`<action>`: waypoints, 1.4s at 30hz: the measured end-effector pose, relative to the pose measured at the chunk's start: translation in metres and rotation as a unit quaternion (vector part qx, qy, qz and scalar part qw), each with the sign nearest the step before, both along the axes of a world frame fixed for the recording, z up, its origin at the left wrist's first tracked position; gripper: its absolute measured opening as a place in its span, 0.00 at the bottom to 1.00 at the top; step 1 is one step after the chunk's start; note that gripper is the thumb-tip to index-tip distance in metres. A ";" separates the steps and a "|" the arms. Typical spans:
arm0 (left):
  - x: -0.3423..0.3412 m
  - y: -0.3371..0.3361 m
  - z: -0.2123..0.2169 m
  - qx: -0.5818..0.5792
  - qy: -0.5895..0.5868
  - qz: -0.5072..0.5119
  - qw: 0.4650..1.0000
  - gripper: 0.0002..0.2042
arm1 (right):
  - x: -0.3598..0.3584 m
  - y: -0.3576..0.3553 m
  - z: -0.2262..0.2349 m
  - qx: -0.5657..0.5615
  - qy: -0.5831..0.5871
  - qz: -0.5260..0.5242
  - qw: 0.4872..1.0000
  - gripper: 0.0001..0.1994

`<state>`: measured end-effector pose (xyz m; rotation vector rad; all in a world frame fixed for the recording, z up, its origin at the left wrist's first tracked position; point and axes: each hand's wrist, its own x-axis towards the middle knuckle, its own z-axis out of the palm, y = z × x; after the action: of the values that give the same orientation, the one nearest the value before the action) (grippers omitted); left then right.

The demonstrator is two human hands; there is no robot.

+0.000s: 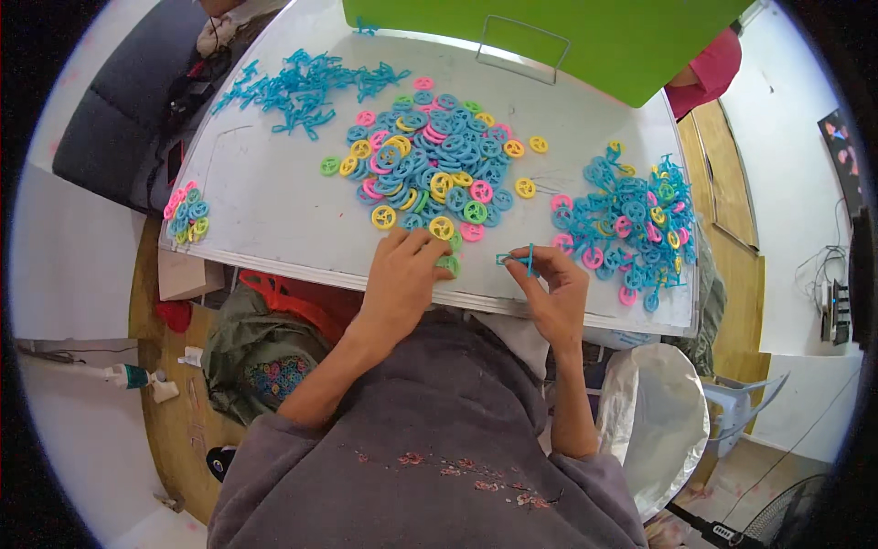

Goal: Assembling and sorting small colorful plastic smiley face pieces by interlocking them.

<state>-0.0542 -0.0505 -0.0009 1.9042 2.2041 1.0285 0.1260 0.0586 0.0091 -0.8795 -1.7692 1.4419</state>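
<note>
While the right hand pinches a blue part over the near edge of the tabletop, the left hand curls by green wheels, its grip unclear.

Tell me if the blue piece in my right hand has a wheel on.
No wheel shows: the blue piece looks bare beyond the right hand, which hides part of it.

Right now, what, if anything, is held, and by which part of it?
The right hand pinches a blue plastic piece near its crossbar; the left hand is at green wheels, grip unclear.
</note>
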 end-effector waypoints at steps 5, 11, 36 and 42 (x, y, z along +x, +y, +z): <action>0.010 0.005 0.010 0.032 -0.227 0.010 0.973 0.09 | -0.003 -0.006 0.003 -0.006 0.012 0.004 1.000 0.08; 0.027 0.011 0.020 0.007 -0.495 0.007 0.869 0.02 | -0.001 -0.009 0.004 0.005 0.003 0.025 1.000 0.06; 0.046 0.027 -0.002 0.085 -0.529 0.055 0.842 0.04 | -0.006 -0.018 -0.007 -0.120 0.028 -0.003 0.992 0.07; 0.055 0.025 -0.004 0.205 -0.413 0.063 0.885 0.08 | -0.008 -0.016 -0.011 -0.187 0.056 -0.017 0.981 0.09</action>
<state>0.0011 -0.0250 -0.0053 1.0476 1.6786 1.9797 0.1176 0.0430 -0.0018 -0.9875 -1.4161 1.7989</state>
